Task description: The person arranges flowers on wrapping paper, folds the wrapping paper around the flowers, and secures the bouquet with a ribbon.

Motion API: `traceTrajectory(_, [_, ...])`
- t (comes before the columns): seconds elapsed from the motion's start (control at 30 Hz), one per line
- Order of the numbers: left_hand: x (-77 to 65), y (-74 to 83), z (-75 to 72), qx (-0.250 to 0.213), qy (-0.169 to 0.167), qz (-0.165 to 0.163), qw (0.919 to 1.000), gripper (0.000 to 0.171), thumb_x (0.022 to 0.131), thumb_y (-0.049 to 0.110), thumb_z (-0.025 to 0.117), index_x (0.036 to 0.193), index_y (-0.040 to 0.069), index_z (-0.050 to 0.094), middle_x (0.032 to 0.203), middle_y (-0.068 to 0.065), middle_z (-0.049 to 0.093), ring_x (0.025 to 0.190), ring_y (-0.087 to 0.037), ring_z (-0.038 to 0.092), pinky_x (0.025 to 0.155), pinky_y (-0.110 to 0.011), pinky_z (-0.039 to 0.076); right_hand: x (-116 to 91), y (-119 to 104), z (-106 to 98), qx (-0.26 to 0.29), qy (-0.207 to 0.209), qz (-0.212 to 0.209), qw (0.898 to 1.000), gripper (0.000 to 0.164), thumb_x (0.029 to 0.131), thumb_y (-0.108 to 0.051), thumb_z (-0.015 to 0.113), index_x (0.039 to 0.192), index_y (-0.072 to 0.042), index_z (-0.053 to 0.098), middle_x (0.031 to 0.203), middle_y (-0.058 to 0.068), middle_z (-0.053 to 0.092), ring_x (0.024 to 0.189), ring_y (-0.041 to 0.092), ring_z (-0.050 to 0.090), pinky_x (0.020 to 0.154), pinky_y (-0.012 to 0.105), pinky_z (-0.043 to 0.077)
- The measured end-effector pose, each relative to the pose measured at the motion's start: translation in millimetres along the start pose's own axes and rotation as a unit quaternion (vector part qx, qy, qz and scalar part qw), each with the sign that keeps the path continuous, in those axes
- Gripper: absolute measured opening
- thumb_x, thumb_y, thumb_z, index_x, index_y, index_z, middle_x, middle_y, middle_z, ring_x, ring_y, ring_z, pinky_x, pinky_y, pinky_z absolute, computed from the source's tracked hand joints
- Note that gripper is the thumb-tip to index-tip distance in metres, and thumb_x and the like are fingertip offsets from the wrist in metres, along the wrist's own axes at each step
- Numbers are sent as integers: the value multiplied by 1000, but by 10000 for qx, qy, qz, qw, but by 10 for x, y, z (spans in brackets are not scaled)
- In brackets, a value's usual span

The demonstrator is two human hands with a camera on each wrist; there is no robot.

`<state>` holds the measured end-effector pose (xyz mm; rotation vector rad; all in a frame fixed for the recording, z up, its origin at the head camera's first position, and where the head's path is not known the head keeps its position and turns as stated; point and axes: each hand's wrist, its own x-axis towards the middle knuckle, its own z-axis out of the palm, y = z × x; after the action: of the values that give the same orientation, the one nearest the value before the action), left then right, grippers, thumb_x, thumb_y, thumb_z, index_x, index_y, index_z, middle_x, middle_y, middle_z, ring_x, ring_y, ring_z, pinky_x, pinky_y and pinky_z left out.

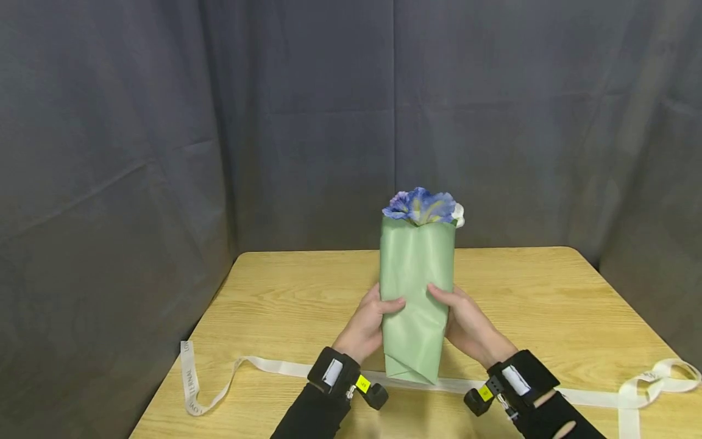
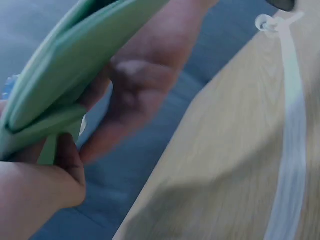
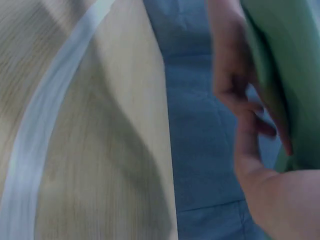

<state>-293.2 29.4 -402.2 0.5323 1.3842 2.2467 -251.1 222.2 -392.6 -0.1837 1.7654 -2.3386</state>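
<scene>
A bouquet wrapped in light green paper point(image 1: 418, 262) is held upright above the table, with blue-violet flowers point(image 1: 421, 206) and a white bloom point(image 1: 458, 215) showing at its top. My left hand point(image 1: 366, 323) grips the wrap from the left, its thumb across the front. From the other side my right hand point(image 1: 469, 320) holds it, thumb also on the front. In both wrist views the fingers curl behind the green wrap and meet or nearly meet there. Beneath the bouquet a white printed ribbon point(image 1: 274, 366) stretches across the table.
The ribbon's left end curls near the left edge of the wooden table point(image 1: 296, 286); its right end forms a loop point(image 1: 658, 378) near the right edge. Grey curtains point(image 1: 329, 122) hang behind and at both sides.
</scene>
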Motion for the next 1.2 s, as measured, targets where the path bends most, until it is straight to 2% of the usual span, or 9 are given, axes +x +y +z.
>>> traceTrajectory(0.13, [-47,6,-82,191,-295,-196,9992,58,95,-2,57,149,10,41,134,-10,59,118,-22,61,101,-42,48,12,-11,-47,303,158,-1,9994,51,108,-26,49,151,-6,29,128,-1,62,117,14,63,101,35,49])
traceTrajectory(0.37, [-108,-55,-170,250,-672,-565,9958,76,89,-12,59,153,18,32,142,-15,52,124,-29,58,103,-48,48,6,166,-161,-117,299,273,9991,50,104,-13,54,147,0,31,123,6,61,109,20,66,96,39,52])
traceTrajectory(0.53, [-123,-131,-198,454,-266,-920,9944,60,94,-2,61,148,10,38,135,-14,57,118,-27,62,101,-44,50,-18,312,-211,-372,510,485,9968,57,102,-13,57,151,-4,29,126,10,55,110,22,62,95,41,50])
traceTrajectory(0.63, [-106,-168,-230,542,-8,-904,9944,53,98,6,59,147,5,39,134,-14,58,117,-26,62,101,-43,49,-14,384,-212,-399,514,468,9968,61,99,-11,59,152,-4,28,129,13,54,111,24,62,96,43,50])
traceTrajectory(0.73, [-105,-200,-273,641,205,-993,9928,54,97,3,59,147,4,39,132,-15,58,116,-26,62,100,-43,51,-10,448,-203,-449,467,519,9966,64,98,-9,60,152,-2,26,131,16,53,112,26,62,96,44,51])
traceTrajectory(0.83, [-128,-231,-312,923,397,-1229,9873,53,94,0,60,144,1,42,128,-16,60,111,-27,65,96,-44,53,-18,513,-182,-499,513,644,9954,64,96,-7,61,151,0,28,131,19,52,109,27,63,93,44,53])
traceTrajectory(1.0, [-152,-294,-347,1717,734,-1432,9719,48,87,-3,64,134,-2,51,118,-13,64,104,-25,65,93,-43,52,-52,603,-132,-892,581,706,9918,62,95,-3,61,148,6,32,128,22,55,105,28,64,90,44,54])
traceTrajectory(1.07, [-155,-324,-362,1946,822,-1454,9666,50,85,-4,65,133,-3,50,118,-14,63,105,-27,63,94,-44,51,-63,623,-110,-1376,741,687,9853,61,93,-3,64,146,8,36,126,22,57,105,28,64,90,46,54])
traceTrajectory(1.2, [-156,-394,-380,2436,1082,-1456,9528,58,85,-4,70,135,-8,42,120,-18,55,107,-32,60,92,-47,53,-71,643,-93,-2400,1142,687,9616,59,89,-5,70,140,11,44,123,22,60,105,30,64,93,50,52])
